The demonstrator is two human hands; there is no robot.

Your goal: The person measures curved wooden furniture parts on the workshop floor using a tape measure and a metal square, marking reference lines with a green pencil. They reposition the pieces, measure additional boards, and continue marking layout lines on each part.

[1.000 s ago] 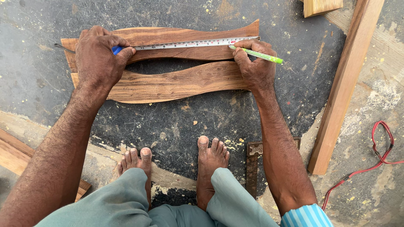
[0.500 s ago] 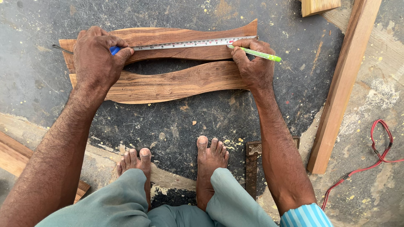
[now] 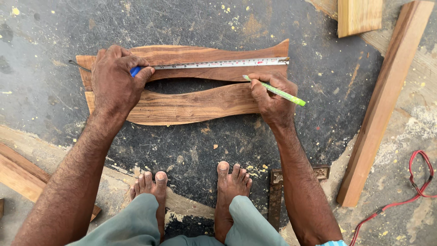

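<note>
Pinning the blue-cased steel tape measure [image 3: 218,64] with your clenched left hand [image 3: 116,82] along the far wavy brown wooden piece [image 3: 200,57] on the dark floor [image 3: 182,23], your right hand [image 3: 272,98] gripped a green pencil [image 3: 277,92], tip at the tape for marking.
</note>
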